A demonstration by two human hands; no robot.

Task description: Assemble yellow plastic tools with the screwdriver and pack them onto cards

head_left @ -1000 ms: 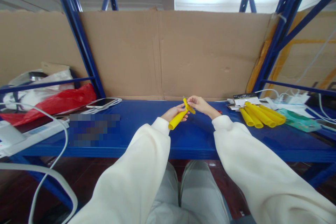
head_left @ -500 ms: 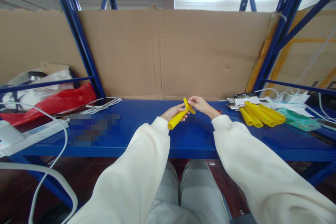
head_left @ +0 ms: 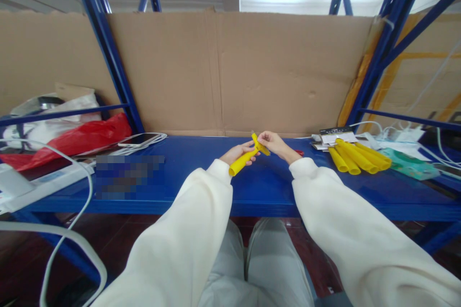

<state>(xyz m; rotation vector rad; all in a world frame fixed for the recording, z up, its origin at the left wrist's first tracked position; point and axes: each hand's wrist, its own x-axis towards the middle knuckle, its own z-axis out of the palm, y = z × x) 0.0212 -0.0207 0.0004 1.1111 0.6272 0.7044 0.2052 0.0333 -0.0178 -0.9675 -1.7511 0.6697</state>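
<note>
My left hand is closed around a yellow T-shaped tool, its hollow round handle slanting down toward me. At the tool's upper end a narrow yellow crosspiece spans the handle, with a small clear or pale tip at its far end. Fingers of my right hand pinch together at this crosspiece from the right. What exactly the fingertips hold is too small to see. Both hands are just above the blue tabletop.
Several yellow tubes lie in a pile at the right, beside a black-and-white card and a green packet. A small red object rests behind my right wrist. At the left are a phone, white cables and a red bag.
My hands and the yellow tool stay in nearly the same place. The crosspiece has turned very slightly between my fingers.
</note>
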